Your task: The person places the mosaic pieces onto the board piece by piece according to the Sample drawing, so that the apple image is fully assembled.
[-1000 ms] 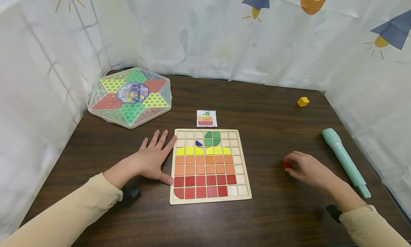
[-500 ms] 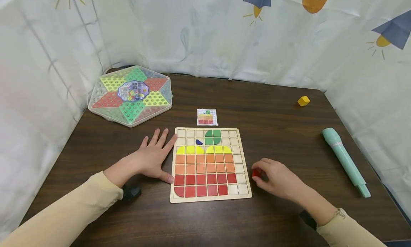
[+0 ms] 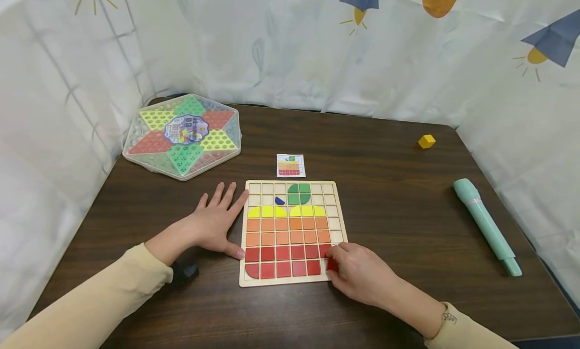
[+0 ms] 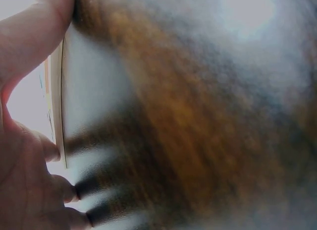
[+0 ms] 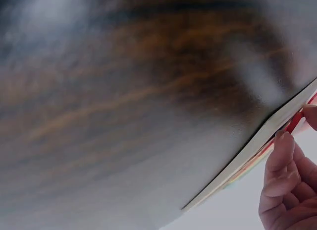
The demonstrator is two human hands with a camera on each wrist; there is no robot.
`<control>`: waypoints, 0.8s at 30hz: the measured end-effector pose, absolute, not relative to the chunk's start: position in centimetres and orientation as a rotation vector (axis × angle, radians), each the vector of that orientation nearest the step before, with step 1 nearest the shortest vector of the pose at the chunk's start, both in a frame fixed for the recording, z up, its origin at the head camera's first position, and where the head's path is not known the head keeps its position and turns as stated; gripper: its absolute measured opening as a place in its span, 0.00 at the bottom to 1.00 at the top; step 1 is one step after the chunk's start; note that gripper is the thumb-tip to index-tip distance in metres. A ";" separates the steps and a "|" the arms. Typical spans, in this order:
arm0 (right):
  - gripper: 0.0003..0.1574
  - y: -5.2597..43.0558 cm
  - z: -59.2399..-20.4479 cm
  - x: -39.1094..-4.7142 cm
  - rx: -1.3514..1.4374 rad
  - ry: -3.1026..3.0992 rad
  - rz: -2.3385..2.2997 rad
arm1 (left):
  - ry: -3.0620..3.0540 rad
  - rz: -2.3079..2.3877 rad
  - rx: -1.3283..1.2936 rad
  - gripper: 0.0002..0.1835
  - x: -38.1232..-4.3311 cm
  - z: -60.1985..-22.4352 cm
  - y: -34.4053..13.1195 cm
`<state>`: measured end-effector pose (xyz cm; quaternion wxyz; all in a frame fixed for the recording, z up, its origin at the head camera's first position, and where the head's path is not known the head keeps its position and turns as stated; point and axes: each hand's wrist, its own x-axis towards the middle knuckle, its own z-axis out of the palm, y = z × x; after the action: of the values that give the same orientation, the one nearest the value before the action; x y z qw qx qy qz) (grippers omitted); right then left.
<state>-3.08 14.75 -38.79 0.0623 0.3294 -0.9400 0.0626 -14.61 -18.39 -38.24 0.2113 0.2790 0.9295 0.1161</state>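
A wooden grid board (image 3: 342, 224) lies on the table, its squares partly filled with green, yellow, orange and red tiles and one dark blue piece. My right hand (image 3: 364, 274) pinches a red tile (image 3: 333, 265) between thumb and fingers over the lower right squares of the board. In the right wrist view the red tile (image 5: 295, 122) is tilted near the board's edge; its full outline is covered by the fingers. My left hand (image 3: 213, 225) lies spread on the table, thumb and a fingertip touching the board's left edge.
Behind the board lies a small pattern card (image 3: 291, 166). A hexagonal Chinese checkers box (image 3: 183, 136) sits at the back left. On the right are a yellow block (image 3: 426, 141) and a mint-green folded umbrella (image 3: 487, 225). A white curtain hangs behind the table.
My right hand has moved left across the table with the red tile, from near the umbrella to the lower right of the board. The left hand has stayed in place.
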 end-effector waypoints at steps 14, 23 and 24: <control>0.24 18.0 -38.2 -4.8 1.271 -2.807 0.346 | 2.580 0.340 0.783 0.75 -14.5 -38.2 -18.5; 0.21 18.1 -38.7 -5.3 1.340 -2.765 0.316 | 2.577 0.344 0.781 0.75 -14.6 -38.4 -18.4; 0.21 18.0 -38.8 -5.3 1.341 -2.754 0.321 | 2.578 0.343 0.783 0.75 -14.6 -38.4 -18.5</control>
<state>-5.33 18.00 -38.80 0.0311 0.4351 -0.8938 0.1041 -14.62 -18.46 -38.36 0.2111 0.2819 0.9278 0.1235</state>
